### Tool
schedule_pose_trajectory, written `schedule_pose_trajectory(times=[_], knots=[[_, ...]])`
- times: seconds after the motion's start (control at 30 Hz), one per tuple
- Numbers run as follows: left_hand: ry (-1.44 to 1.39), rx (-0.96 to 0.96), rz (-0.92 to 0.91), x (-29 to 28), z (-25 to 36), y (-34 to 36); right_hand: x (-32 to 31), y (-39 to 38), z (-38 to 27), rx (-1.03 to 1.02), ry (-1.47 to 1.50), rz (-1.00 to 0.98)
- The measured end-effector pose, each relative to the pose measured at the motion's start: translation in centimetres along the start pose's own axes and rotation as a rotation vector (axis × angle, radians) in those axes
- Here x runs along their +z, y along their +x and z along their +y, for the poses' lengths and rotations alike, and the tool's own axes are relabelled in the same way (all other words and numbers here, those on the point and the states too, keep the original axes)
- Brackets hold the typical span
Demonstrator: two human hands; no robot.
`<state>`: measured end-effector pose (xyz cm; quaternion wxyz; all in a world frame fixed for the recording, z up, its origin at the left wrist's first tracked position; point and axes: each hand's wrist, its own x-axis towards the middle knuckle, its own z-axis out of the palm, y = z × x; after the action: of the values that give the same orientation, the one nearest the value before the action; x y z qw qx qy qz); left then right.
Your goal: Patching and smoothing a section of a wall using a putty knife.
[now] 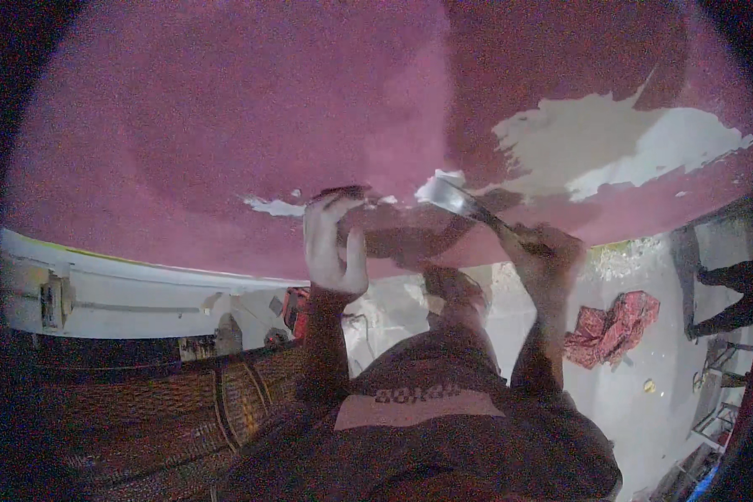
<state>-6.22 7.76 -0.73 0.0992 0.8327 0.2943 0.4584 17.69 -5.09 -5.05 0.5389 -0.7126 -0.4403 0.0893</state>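
Note:
A pink-purple painted wall [251, 109] fills the upper part of the view, with bare white patches [594, 134] where the paint is gone. My right hand [548, 251] grips a scraper [450, 197] by its dark handle. The scraper's broad metal blade lies against the wall at the ragged edge of a small white spot. To its left, my left hand [336, 243] is raised with fingertips at the wall and the thumb apart from the fingers; it appears to hold nothing. Another small white patch [274, 206] shows just left of that hand.
A woven wicker seat [176, 410] stands at the lower left, near the white skirting [142, 272]. On the pale floor [598, 418] to the right lies a crumpled red patterned cloth [615, 328]. A metal ladder [719, 402] is at the far right.

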Motion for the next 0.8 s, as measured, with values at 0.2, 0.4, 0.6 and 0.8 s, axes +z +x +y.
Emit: schedule_pose_trajectory(times=[0.2, 0.4, 0.6, 0.8], knots=[[-0.008, -0.052, 0.003, -0.6, 0.0, -0.4, 3.0, -0.3, 2.5, -0.044, 0.143, 0.142], [-0.145, -0.08, -0.065, -1.0, -0.7, -1.0, 4.7, -1.3, 2.8, 0.142, 0.23, 0.148], [-0.08, -0.006, -0.088, -0.4, -1.2, -3.2, 9.5, -3.5, 6.1, 0.059, 0.244, 0.259], [0.085, 0.125, -0.014, 0.7, -1.8, -2.7, 8.6, -3.8, 3.8, 0.107, 0.384, 0.341]])
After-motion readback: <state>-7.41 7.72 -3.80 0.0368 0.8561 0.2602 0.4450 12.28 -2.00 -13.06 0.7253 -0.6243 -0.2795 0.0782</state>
